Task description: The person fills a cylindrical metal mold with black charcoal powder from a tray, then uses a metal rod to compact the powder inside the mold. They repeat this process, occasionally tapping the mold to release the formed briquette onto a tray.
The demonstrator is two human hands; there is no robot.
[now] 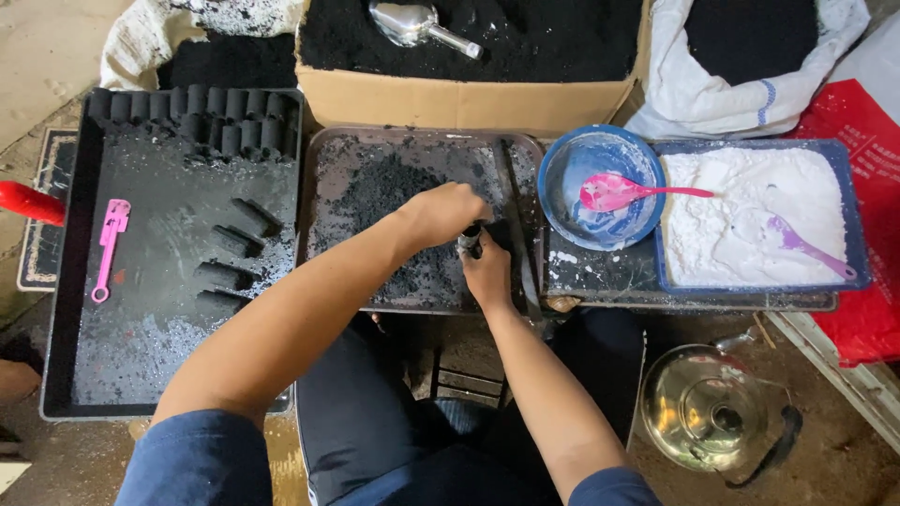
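Black powder (394,201), blue bowl (562,159) — pink spoon (619,192), purple spoon (806,245) in white powder (731,225).

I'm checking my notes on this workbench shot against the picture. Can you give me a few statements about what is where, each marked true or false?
1. Both hands, the left hand and the right hand, meet on a small dark cylinder over the middle tray of black powder. True.
2. The pink plastic spoon lies in the tray of white powder. False: it lies in the round blue bowl; a purple spoon lies in the white powder.
3. The metal scoop rests on black powder in the cardboard box. True.
4. The black tray on the left holds only loose powder. False: it holds black cylinders in rows and a pink tool.
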